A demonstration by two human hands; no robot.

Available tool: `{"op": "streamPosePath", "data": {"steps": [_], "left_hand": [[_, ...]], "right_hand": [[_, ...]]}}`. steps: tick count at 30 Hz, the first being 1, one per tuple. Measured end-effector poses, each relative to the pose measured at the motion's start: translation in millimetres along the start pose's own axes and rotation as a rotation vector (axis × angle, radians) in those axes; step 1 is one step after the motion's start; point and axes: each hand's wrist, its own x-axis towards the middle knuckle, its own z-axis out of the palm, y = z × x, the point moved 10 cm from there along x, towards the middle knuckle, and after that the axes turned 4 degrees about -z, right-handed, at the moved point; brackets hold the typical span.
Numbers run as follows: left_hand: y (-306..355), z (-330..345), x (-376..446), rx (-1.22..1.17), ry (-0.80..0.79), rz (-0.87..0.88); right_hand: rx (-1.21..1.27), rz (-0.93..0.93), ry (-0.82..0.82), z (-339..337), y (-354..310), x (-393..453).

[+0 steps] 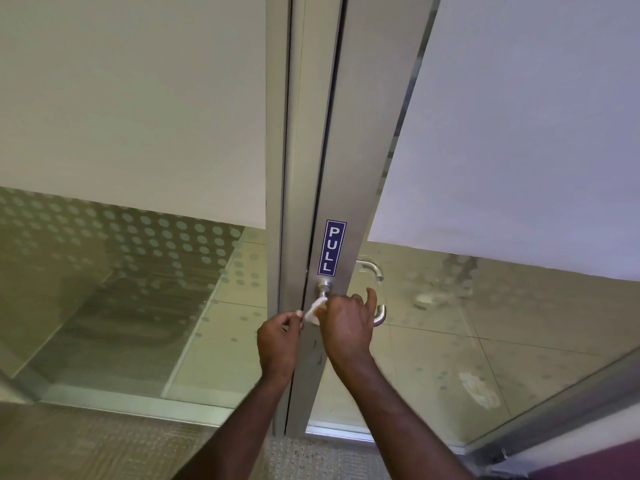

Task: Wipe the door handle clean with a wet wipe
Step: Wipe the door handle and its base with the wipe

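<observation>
Centrally, low in the frame, both hands meet at the door handle (375,292), a brushed metal lever set in the aluminium door stile (349,168) just below a blue PULL sign (331,248). The wet wipe (313,309) shows as a small white wad between the two hands, just under the handle's round base. Left hand (278,337): fingertips pinched narrowly together on the wipe's left corner. Right hand (349,322): fingers curled over the near part of the lever with the wipe pressed under them, forefinger raised; whether the thumb closes beneath the lever is hidden. The curved far end of the handle protrudes to the right of this hand, seen against the glass panel (502,323), and appears uncovered by the wipe.

Handling, as a judgement: the wipe is light, limp and damp, so it will drape and bunch rather than hold a shape, and it may slide on smooth metal unless squeezed around the bar. It is best held by wrapping it round the lever under the fingers, one corner kept taut by the other hand. The handle is rigid and fixed; firm pressure should not harm it, though the lever may turn downward under load.
</observation>
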Motion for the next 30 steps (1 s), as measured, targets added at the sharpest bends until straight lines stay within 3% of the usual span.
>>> {"op": "streamPosePath", "data": {"steps": [3, 8, 14, 18, 25, 30], "left_hand": [[0.6, -0.4, 5.3, -0.007, 0.014, 0.016], [1.6, 2.2, 1.6, -0.011, 0.005, 0.043], [-3.9, 1.4, -4.9, -0.009, -0.025, 0.054], [-5.2, -2.4, -7.6, -0.012, -0.014, 0.072], [-5.0, -2.4, -8.6, -0.021, -0.031, 0.096], [-5.2, -8.4, -5.6, -0.034, 0.012, 0.127]], "right_hand": [[-0.045, -0.036, -0.012, 0.8, -8.5, 3.2], [0.202, 0.212, 0.045, -3.4, 8.2, 23.5], [-0.040, 0.094, 0.036, 1.6, -16.1, 15.8], [0.238, 0.267, -0.017, 7.2, 7.7, 24.3], [-0.115, 0.036, 0.022, 1.2, -23.4, 12.8], [0.031, 0.148, 0.047, -6.6, -9.6, 22.6]]}}
